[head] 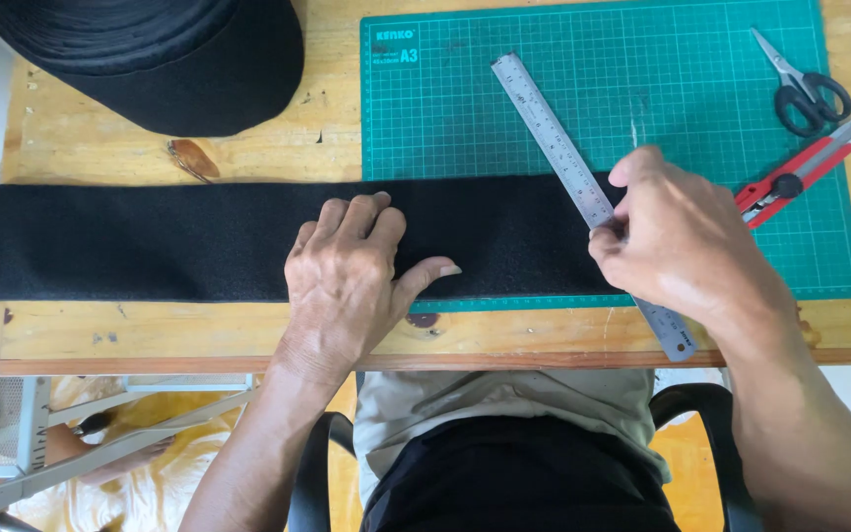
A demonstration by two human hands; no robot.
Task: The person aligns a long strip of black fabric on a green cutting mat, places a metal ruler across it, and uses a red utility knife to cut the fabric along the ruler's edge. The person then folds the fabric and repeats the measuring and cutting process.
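Now pressing flat, fingers spread, left hand (347, 271) on black felt strip (248, 241) running left-right along the wooden table (100, 335); right hand (687, 241) pinching steel ruler (568, 163) lying diagonally across the strip's right end, over the green cutting mat (642, 59).

Left hand (347, 276) lies flat on the black fabric strip (150, 241) stretched across the wooden desk (100, 138). Right hand (682, 236) pins a steel ruler (554, 133) slantwise over the strip's end and the green cutting mat (701, 79). Scissors (805, 84) and red utility knife (805, 167) rest on the mat.
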